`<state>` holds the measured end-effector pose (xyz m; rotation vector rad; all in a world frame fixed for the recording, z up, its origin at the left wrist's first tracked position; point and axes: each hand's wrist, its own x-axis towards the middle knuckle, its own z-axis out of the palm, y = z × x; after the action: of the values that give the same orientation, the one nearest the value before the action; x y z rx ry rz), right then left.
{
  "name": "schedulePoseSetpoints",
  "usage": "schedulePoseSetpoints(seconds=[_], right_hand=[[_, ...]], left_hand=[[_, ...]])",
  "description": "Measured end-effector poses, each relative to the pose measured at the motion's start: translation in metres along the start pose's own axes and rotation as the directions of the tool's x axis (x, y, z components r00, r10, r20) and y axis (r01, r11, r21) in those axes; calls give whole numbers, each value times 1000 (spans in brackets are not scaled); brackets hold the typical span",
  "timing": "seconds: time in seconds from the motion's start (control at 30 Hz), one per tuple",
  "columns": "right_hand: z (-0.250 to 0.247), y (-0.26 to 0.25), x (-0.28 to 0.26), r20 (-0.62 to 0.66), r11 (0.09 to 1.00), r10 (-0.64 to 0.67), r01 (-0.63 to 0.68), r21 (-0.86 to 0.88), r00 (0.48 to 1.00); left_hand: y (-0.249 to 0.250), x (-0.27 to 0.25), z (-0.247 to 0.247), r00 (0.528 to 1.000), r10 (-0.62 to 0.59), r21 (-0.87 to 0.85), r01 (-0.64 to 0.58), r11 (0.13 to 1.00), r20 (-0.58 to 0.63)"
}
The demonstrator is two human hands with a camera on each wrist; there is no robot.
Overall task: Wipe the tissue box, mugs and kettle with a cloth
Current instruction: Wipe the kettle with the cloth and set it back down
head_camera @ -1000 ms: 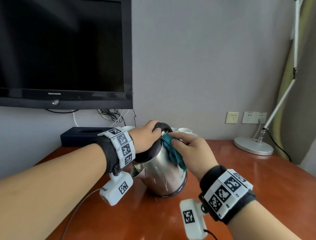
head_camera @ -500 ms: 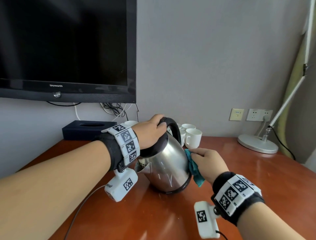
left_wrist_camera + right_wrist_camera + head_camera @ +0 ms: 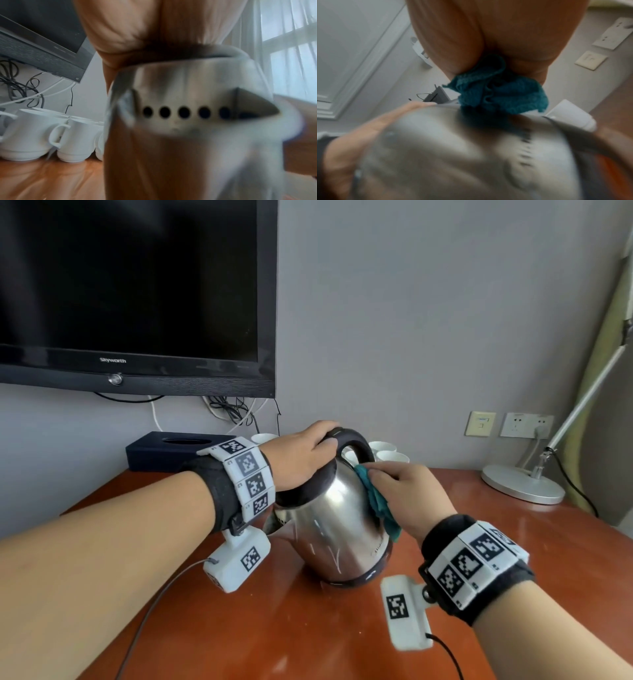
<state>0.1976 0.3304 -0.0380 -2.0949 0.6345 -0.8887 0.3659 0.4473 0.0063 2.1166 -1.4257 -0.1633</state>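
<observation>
A glossy reddish-brown wooden surface runs up to a grey wall under a black flat-screen television, and on it the rounded stainless-steel kettle with a black handle and base stands tipped slightly on its base, near the middle.

Half a second ago the teal knitted cloth sat low on the kettle's right flank, close to the base; it has now climbed back up to just below the handle, much where it was a second ago. That down-and-up travel reads as repeated strokes over one side, so the kettle wipe looks well under way, though the spout side appears untouched by this pass.

The left hand lies over the black lid with its fingers curled round the top of the handle, steadying the kettle. The right hand presses the bunched cloth flat against the steel; the right wrist view shows the cloth gripped in the palm, though it is blurred and the fingers cannot be made out there.

The dark navy rectangular tissue box and the white ceramic mugs wait by the wall behind the kettle.
</observation>
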Motion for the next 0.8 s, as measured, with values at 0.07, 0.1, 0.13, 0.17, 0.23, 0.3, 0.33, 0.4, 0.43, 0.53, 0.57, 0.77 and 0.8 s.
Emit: schedulePoseSetpoints(seconds=[0.07, 0.1, 0.13, 0.17, 0.23, 0.3, 0.33, 0.4, 0.43, 0.53, 0.57, 0.77, 0.8], right_hand=[[2, 12, -1, -2, 999, 48, -48, -23, 999], [2, 17, -2, -5, 997, 68, -68, -31, 998], [2, 22, -2, -7, 996, 86, -86, -35, 996], [2, 26, -3, -8, 994, 105, -105, -38, 994], [0, 35, -4, -8, 989, 141, -142, -48, 990], [-3, 41, -6, -9, 982, 173, -173, -79, 985], [-4, 43, -7, -10, 978, 185, -185, -92, 983], [-6, 46, -10, -9, 975, 198, -198, -102, 980], [-7, 46, -12, -15, 975, 197, -197, -100, 980], [-7, 36, -15, -63, 989, 141, -144, -35, 988], [-6, 30, -15, -77, 994, 106, -108, -13, 991], [-2, -21, -12, -40, 985, -142, 145, 94, 989], [0, -25, -13, -30, 980, -170, 172, 99, 985]], left_hand=[[-6, 0, -1, 1000, -12, -6, 13, 1000, 6], [-8, 1, -1, 1000, -20, -12, 20, 1000, 8], [-9, 3, -1, 1000, -20, -17, 20, 1000, 8], [-9, 4, 0, 1000, -21, -22, 21, 1000, 11], [-4, 5, 2, 1000, -20, -28, 20, 999, 15], [4, 6, 5, 1000, -16, 6, 16, 1000, 8], [9, 7, 6, 1000, -11, 27, 11, 1000, 2], [15, 9, 9, 1000, 1, 48, -2, 999, 3], [18, 10, 10, 1000, 7, 51, -7, 999, 9], [21, 14, 12, 1000, 16, 58, -17, 998, 19], [21, 15, 12, 1000, 14, 59, -15, 998, 20], [19, 20, 13, 1000, 5, 52, -5, 999, 5], [18, 21, 13, 1000, 1, 49, -1, 999, -2]])
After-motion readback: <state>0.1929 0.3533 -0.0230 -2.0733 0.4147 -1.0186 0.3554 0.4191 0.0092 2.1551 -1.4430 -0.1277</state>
